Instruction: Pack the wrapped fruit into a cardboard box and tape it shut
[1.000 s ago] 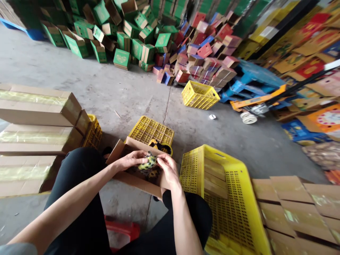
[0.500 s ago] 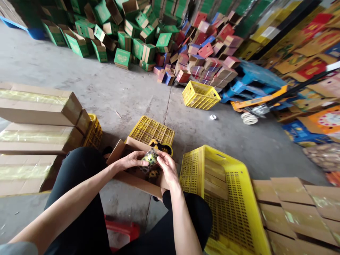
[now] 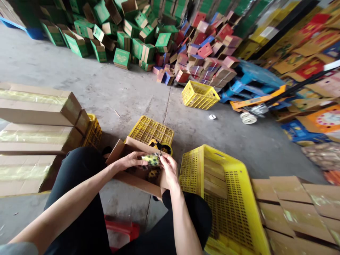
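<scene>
Between my two hands is a small yellow-green piece wrapped in clear film with dark spots (image 3: 152,160); its exact kind I cannot make out. My left hand (image 3: 132,160) grips its left end, fingers laid along the back and thumb in front. At the right end, my right hand (image 3: 168,163) pinches the film between thumb and fingers. Both hands are above an open cardboard box (image 3: 142,182) at my knees. Inside the box lie more dark-and-yellow pieces (image 3: 153,173), partly hidden by the hands. A yellow tape dispenser (image 3: 166,149) shows just behind the box.
An upturned yellow crate (image 3: 151,130) stands behind the box. To the right is a large yellow crate (image 3: 225,198) holding flat cardboard. Taped cartons (image 3: 34,138) are stacked left, more cartons (image 3: 294,205) right. Farther off are a small yellow crate (image 3: 200,95) and a pallet jack (image 3: 260,102).
The wrapped piece has turned from a bunched, tilted position to lying lengthwise between my hands, showing more of its yellow-green side. My hands have hardly shifted otherwise.
</scene>
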{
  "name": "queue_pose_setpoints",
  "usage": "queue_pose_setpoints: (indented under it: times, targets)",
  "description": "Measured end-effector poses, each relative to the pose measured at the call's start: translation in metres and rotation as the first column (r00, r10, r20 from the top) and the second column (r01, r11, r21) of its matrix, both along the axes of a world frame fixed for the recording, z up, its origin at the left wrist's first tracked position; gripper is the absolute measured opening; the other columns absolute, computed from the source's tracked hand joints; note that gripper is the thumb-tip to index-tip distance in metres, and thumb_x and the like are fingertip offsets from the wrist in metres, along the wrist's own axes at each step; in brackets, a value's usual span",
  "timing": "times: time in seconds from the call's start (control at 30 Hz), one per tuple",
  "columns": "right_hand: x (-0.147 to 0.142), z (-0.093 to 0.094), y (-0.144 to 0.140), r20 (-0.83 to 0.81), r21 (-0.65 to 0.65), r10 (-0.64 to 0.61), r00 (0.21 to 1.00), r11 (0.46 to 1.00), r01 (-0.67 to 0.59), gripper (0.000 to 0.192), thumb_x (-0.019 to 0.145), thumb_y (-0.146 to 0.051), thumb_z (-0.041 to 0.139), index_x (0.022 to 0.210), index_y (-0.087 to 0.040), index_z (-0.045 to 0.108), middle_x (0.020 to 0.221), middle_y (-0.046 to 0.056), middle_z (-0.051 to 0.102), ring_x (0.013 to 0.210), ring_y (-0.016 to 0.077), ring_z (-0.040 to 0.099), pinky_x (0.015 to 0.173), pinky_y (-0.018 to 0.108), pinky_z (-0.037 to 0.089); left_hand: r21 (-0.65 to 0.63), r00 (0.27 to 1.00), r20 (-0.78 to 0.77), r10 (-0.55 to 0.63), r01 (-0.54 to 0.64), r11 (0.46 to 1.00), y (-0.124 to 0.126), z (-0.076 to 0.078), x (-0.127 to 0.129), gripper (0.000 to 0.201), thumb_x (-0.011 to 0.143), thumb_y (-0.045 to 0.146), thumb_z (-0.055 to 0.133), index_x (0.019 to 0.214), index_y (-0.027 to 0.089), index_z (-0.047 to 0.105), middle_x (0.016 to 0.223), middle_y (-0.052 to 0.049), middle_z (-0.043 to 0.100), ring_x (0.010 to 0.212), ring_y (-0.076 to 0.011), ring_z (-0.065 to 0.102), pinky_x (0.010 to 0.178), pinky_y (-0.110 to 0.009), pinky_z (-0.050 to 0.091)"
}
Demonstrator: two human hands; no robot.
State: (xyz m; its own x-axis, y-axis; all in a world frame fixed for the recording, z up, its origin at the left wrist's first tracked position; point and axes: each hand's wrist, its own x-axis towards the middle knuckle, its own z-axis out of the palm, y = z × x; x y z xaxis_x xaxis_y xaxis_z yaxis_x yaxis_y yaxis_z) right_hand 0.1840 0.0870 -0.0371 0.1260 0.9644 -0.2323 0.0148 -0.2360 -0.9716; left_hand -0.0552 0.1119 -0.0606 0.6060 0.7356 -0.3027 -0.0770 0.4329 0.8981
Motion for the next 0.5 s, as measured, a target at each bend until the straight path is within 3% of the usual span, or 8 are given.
queue_pose_setpoints:
  times: [0.17,0.37,0.5]
  targets:
    - [-0.003,0.007,0.000,-0.106,-0.021,-0.020,0.994,1.000,0.018,0.042,0.074,-0.059,0.088,0.094,-0.023,0.079,0.097,0.003,0.080,0.085,0.0216,0.072,0.077,0.032,0.058,-0.059,0.998,0.028,0.060,-0.058,0.997,0.000,-0.001,-0.002,0.073,0.081,0.054,0.090,0.141,0.017,0.071,0.118,-0.015,0.080,0.101,-0.0268,0.075,0.083,-0.033,0.058]
    - [-0.007,0.015,0.000,-0.193,-0.084,-0.024,0.981,0.996,0.008,0.047,0.072,-0.059,0.090,0.101,-0.023,0.080,0.104,0.005,0.081,0.091,0.0215,0.074,0.077,0.030,0.059,-0.030,0.996,-0.014,0.089,-0.089,0.996,0.003,-0.005,-0.004,0.071,0.075,0.054,0.093,0.130,0.013,0.077,0.109,-0.015,0.082,0.089,-0.0251,0.076,0.074,-0.029,0.054]
    - [-0.006,0.014,0.000,-0.217,-0.083,-0.018,0.976,0.997,0.000,0.042,0.072,-0.054,0.091,0.098,-0.023,0.079,0.104,0.004,0.081,0.092,0.0205,0.074,0.077,0.029,0.058,0.012,0.992,-0.032,0.120,-0.120,0.993,0.005,-0.004,-0.004,0.069,0.070,0.050,0.097,0.124,0.012,0.079,0.106,-0.013,0.082,0.090,-0.0241,0.074,0.080,-0.032,0.056]
